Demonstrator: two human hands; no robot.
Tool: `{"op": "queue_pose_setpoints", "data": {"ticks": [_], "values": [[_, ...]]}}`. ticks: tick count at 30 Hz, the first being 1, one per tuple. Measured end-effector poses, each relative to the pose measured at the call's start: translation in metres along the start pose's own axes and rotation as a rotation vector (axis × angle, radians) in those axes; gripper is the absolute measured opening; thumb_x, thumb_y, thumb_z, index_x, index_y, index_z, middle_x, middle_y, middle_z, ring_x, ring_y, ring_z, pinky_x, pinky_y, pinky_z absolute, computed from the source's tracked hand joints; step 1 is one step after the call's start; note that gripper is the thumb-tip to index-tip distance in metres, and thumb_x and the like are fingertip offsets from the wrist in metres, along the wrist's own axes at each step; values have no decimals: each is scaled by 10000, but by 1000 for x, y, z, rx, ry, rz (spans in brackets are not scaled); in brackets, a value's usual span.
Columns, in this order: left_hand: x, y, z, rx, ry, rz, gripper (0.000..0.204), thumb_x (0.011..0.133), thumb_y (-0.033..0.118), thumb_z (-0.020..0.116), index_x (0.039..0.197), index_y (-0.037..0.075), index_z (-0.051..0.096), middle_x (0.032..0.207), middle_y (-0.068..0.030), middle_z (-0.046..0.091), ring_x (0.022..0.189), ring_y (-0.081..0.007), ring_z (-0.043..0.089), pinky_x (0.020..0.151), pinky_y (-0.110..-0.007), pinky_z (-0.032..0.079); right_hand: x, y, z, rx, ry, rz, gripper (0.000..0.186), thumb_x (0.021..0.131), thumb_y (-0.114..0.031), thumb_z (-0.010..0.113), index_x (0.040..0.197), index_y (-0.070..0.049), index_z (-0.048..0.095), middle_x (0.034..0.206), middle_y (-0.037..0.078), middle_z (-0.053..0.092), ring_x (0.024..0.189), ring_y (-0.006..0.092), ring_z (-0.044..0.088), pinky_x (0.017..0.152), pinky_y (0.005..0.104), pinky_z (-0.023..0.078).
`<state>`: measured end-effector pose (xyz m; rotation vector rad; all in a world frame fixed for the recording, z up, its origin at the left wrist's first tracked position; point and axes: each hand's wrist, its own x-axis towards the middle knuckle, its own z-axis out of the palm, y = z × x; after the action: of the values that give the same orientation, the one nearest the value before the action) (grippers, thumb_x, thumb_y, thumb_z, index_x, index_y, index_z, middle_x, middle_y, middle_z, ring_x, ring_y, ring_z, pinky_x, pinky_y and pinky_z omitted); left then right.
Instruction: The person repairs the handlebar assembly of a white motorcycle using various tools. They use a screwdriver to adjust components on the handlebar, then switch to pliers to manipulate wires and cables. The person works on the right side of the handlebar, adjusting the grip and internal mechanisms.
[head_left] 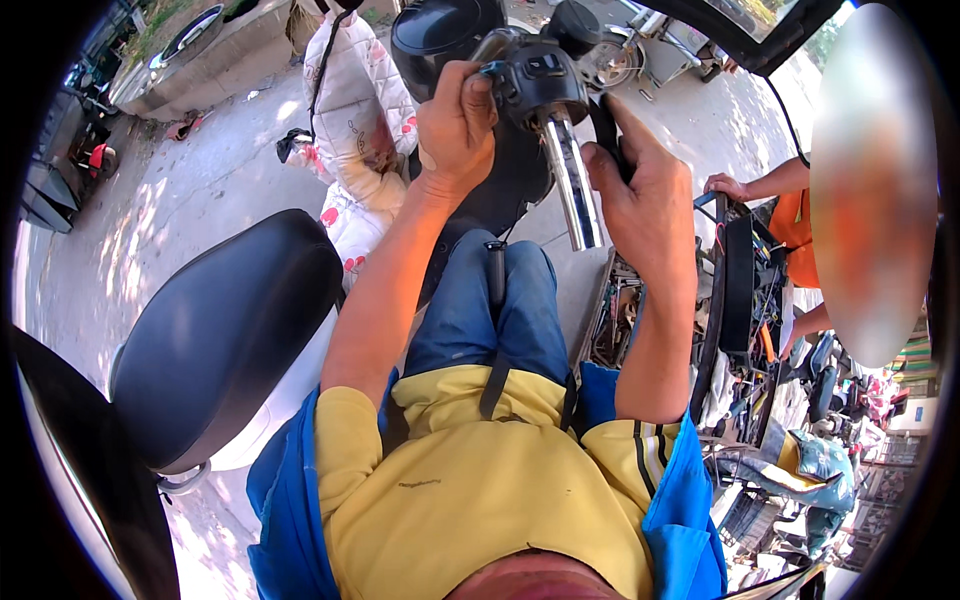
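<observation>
Looks like an open-air scooter-repair spot, judging by the sun-dappled concrete ground [150, 235], the low wall [205, 82] at upper left, the padded black seat [228, 340], the bare metal handlebar [572, 190], and, to the right, a tray [594, 314] and a black rack [738, 285] crowded with tools [767, 342] and loose parts [620, 315].

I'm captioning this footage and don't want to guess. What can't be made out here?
Head view:
Black piece: partly covered by the right hand; full shape unclear.
Inside of the left hand: hidden by its curled fingers.
Person at right: largely under a blurred patch.
Jumbled items beside the right forearm: too small.
</observation>
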<state>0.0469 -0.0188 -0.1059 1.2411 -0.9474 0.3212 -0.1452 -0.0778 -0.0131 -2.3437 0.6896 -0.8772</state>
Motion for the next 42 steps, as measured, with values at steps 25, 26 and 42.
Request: {"op": "queue_pose_setpoints", "data": {"ticks": [25,26,42], "values": [[-238,74,48,-160,-1000,-419,224,1042,121,621,1210,-19,671,1002,-101,638,873,-200,618,798,-304,507,-304,181,-133,-387,794,644,249,1047,-193,623,1242,-51,685,864,168,672,729,316,632,699,372,509],[-243,65,40,-88,-1016,-418,216,1040,122,624,1196,-18,676,1003,-103,644,866,-203,622,796,-308,510,-305,185,-150,-454,848,704,245,1044,-198,630,1231,-55,697,840,149,674,707,296,617,688,367,502],[-309,-7,-54,414,-828,-615,215,989,98,651,1177,-2,680,1042,-142,657,873,-277,653,804,-380,526,-292,232,39,-49,391,445,272,934,-24,662,1205,-36,683,1198,173,650,1092,369,645,959,424,527]]}}
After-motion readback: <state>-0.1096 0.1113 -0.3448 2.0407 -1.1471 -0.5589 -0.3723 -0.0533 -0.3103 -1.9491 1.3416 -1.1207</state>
